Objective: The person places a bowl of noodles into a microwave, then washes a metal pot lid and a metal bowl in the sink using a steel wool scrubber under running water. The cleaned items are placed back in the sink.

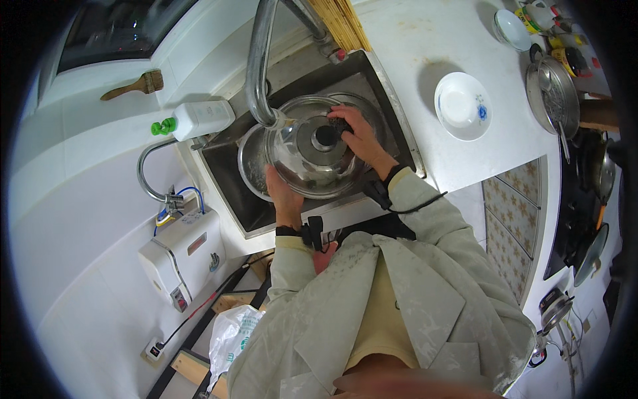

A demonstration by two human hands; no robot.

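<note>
A round pot lid (302, 159) with a shiny surface and a black knob lies tilted over the sink (219, 166), under the tall metal faucet (258, 73). My left hand (286, 196) grips the lid's near left rim, its fingers partly hidden below the edge. With my right hand (364, 139), I press a dark, rough-looking scouring pad (341, 125) beside the knob; the fingers are closed around it. Beneath the lid, metal basins (249, 163) show partly at the left and right. Their contents are hidden.
On the right counter stands a white bowl (458, 126) with a blue flower. A steel pan (555, 100) is farther right. Left of the sink are a white bottle (203, 120) with a green cap, a brush (141, 86) and a thin curved tap (143, 166). Bundled sticks (339, 23) stand behind.
</note>
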